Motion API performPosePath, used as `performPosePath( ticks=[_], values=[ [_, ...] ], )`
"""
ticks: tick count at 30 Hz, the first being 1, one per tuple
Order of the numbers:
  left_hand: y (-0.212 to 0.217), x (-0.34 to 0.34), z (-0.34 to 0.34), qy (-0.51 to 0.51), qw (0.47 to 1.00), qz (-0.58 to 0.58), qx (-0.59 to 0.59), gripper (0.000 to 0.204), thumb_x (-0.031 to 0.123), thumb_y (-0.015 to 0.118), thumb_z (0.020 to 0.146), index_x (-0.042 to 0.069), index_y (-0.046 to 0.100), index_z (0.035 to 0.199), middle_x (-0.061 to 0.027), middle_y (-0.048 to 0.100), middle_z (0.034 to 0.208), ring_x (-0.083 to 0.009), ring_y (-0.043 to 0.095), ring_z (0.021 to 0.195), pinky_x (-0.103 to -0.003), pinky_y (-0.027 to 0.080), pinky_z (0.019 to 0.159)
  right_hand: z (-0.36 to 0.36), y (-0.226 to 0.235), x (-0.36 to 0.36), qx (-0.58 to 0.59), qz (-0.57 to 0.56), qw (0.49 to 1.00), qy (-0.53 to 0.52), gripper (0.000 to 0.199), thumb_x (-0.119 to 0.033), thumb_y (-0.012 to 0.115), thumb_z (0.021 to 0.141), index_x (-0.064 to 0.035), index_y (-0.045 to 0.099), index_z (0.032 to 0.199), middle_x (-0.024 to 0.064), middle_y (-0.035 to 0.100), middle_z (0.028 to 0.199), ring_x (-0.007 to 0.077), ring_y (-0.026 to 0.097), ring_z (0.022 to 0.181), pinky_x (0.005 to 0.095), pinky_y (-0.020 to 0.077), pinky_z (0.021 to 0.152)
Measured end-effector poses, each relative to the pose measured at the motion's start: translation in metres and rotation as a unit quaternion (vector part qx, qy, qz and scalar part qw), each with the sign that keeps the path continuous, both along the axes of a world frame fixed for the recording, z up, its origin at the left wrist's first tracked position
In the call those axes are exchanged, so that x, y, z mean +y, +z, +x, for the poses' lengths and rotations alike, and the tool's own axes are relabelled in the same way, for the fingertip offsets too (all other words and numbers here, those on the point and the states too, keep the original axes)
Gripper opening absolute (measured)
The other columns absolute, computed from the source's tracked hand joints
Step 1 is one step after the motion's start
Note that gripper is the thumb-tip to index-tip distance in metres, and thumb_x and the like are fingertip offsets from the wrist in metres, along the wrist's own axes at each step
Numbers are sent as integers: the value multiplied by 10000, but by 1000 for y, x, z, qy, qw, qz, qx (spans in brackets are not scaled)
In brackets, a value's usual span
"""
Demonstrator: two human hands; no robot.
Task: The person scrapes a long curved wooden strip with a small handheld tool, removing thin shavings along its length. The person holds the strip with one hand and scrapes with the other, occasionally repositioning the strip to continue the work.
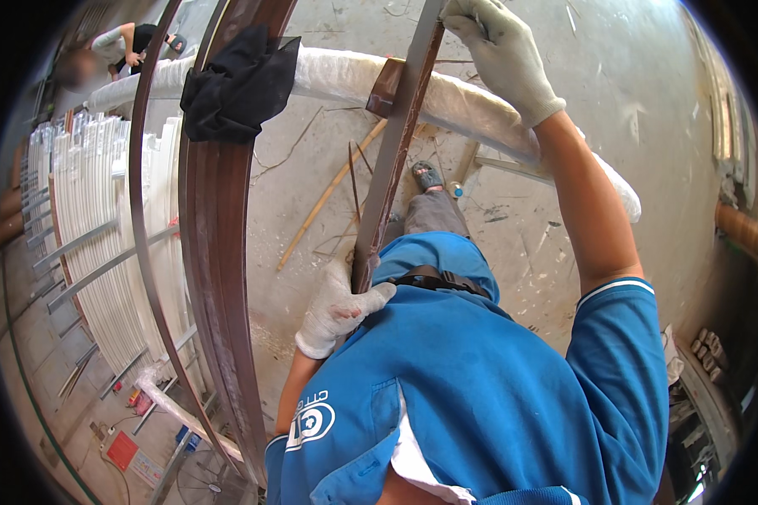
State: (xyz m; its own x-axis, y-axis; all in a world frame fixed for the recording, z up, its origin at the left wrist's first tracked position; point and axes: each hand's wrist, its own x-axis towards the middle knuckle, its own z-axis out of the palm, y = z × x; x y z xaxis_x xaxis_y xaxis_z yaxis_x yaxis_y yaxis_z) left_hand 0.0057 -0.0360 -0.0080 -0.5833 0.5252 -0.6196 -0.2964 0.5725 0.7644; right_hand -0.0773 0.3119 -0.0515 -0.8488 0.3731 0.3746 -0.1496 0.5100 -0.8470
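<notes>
Brown and grey along its length, a long narrow bar (402, 135) slants before a worker in a blue shirt (497, 379), rising from the waist toward the top of the frame and passing above a plastic-wrapped length (345, 76). The left hand (338, 311), in a pale glove with reddish smudges, is closed around the bar's near end, thumb laid over it beside a black belt (442, 279). The right hand (501, 59), also gloved, is at the bar's far part, fingers bent against the edge; whether it grips firmly cannot be told. White print marks the shirt's chest: a rounded emblem (313, 423) with lettering (314, 397) beside it, upside down from this angle and partly lost in the folds. At lower left, a red-and-white panel (125, 452) carries print too small to read. A black cloth (236, 88) drapes over a broad brown strip (219, 252) on the left, with stacked white lengths (97, 236) beyond. A co-worker (143, 42) bends at upper left, while a bamboo-like pole (328, 198) lies on the concrete floor (615, 151).
</notes>
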Motion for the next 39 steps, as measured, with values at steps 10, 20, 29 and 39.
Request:
performPosePath(
  ticks=[10,20,29,39],
  values=[
    [2,-1,-3,-6,1000,17,-8,577,176,834,782,-14,546,1244,-92,604,1068,-190,586,934,-319,475,876,40,-5,-3,-132,-206,967,71,180,-117,650,998,-26,685,1149,-56,632,932,-3,469,718,182,394,607],
    [4,1,-7,19,999,-1,-40,471,234,848,719,20,594,1052,-18,552,785,-114,492,704,-271,442,667,5,15,-6,-8,-127,992,-4,169,7,747,852,-14,743,1019,92,679,974,128,638,848,266,520,745],
    [10,3,-7,56,992,20,-113,432,182,844,737,53,589,1061,29,507,787,-79,443,702,-227,392,655,12,8,-33,43,69,993,-89,128,-26,738,882,-57,772,1002,13,706,959,74,619,762,239,521,706],
    [5,1,-9,62,988,36,-134,418,159,833,723,63,585,1046,46,484,770,-69,418,682,-220,382,653,10,11,-36,59,138,981,-126,136,-41,755,872,-75,776,1001,10,724,953,85,658,790,256,543,740]
  ],
)
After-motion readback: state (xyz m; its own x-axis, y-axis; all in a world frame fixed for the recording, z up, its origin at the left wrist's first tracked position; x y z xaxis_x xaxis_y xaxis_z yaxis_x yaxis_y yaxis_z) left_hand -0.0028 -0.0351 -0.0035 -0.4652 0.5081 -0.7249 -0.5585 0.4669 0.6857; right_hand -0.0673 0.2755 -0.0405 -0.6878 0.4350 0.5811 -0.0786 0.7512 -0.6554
